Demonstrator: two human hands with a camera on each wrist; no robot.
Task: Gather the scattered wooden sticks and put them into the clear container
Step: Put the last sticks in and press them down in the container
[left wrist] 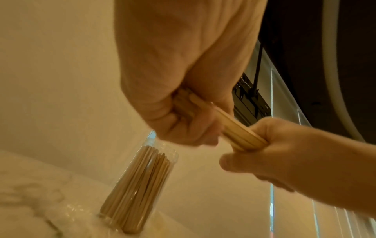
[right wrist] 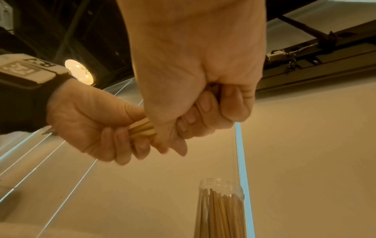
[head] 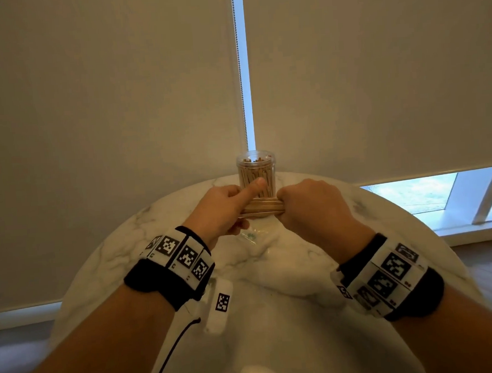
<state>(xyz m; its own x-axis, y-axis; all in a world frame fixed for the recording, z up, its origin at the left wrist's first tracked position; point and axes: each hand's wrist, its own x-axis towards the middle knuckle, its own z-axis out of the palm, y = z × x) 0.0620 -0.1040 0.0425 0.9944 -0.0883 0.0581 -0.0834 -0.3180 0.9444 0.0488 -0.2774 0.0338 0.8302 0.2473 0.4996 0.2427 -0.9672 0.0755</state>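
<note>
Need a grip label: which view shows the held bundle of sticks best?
Left wrist. The bundle of sticks runs bare between the left hand and the right hand, each gripping one end. The head view shows a short far-off stretch; the right wrist view shows only a stub.

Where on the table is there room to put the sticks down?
Bare marble table lies left of the left hand and right of the right hand. It is crowded in the middle: container, plastic wrap, bundle of sticks.
</note>
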